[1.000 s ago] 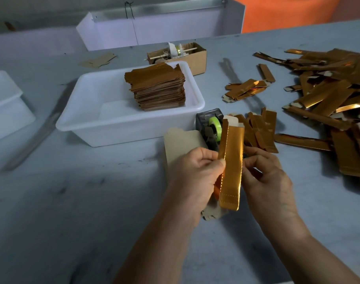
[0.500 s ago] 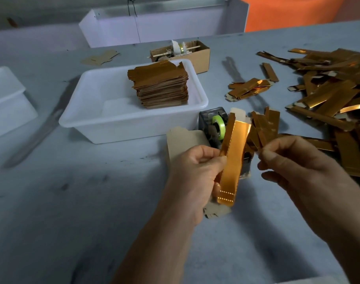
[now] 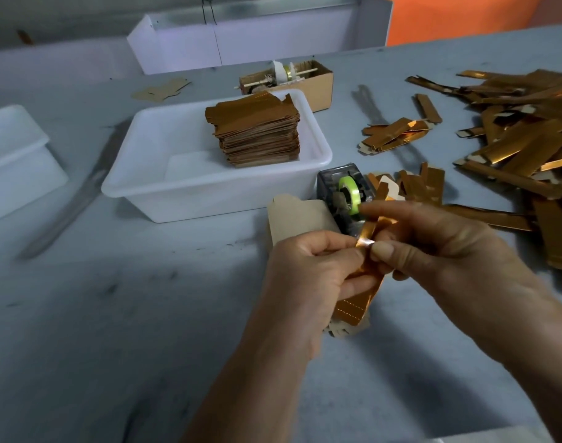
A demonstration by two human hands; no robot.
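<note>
Gold foil carton blank point(image 3: 358, 302) in both your hands.
Your left hand point(image 3: 308, 276) grips it; your right hand point(image 3: 439, 247) pinches its top, near the tape dispenser point(image 3: 345, 196).

Left grip point(image 3: 308, 273) holds a folded gold carton point(image 3: 353, 310), fingers curled round it, with a brown card blank point(image 3: 298, 215) behind. Right grip point(image 3: 439, 247) pinches the carton's upper end. A tape dispenser point(image 3: 343, 187) stands just beyond on the counter point(image 3: 113, 314), beside a white tub point(image 3: 209, 199) holding stacked gold blanks point(image 3: 257, 132). Loose gold cartons point(image 3: 522, 139) lie to the right
</note>
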